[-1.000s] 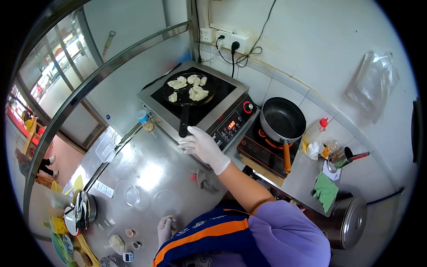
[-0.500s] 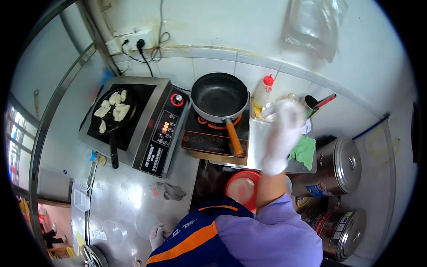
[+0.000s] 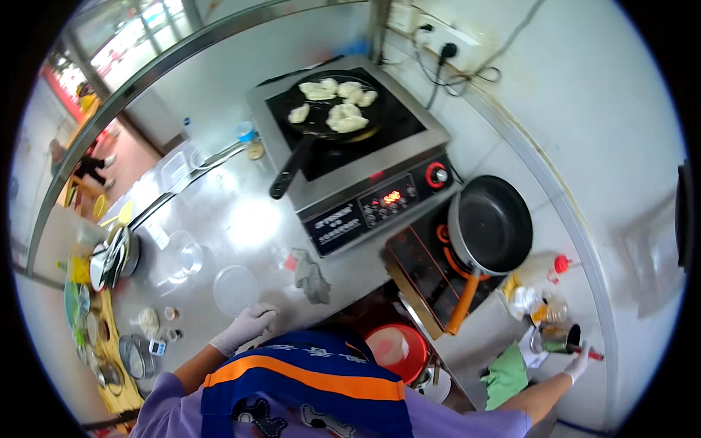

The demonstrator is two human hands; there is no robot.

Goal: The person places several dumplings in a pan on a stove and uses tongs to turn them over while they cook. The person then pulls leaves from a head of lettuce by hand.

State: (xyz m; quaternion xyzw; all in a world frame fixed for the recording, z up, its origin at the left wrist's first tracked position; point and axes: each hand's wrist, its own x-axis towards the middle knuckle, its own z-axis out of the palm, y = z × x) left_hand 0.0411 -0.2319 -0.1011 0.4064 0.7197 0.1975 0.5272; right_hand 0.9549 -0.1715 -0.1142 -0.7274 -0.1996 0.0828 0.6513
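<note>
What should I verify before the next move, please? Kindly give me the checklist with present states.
1. Frying pan on large cooker: ok.
2. Pan's handle within the cooker's edge: not ok, it juts past.
3. Dough pieces inside the pan: ok.
4. Cooker's display lit: ok.
5. Right hand at the red handle: ok; firmness of grip, cannot tell.
6. Left hand empty: cannot tell, its palm is hidden.

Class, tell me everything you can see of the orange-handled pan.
The pan is round and deep, with a bare black inside, a grey outer wall and one orange handle that looks wooden. It stands upright on the black cooker, its handle slanting toward the picture's lower left. Neither the left hand nor the right hand touches it.
</note>
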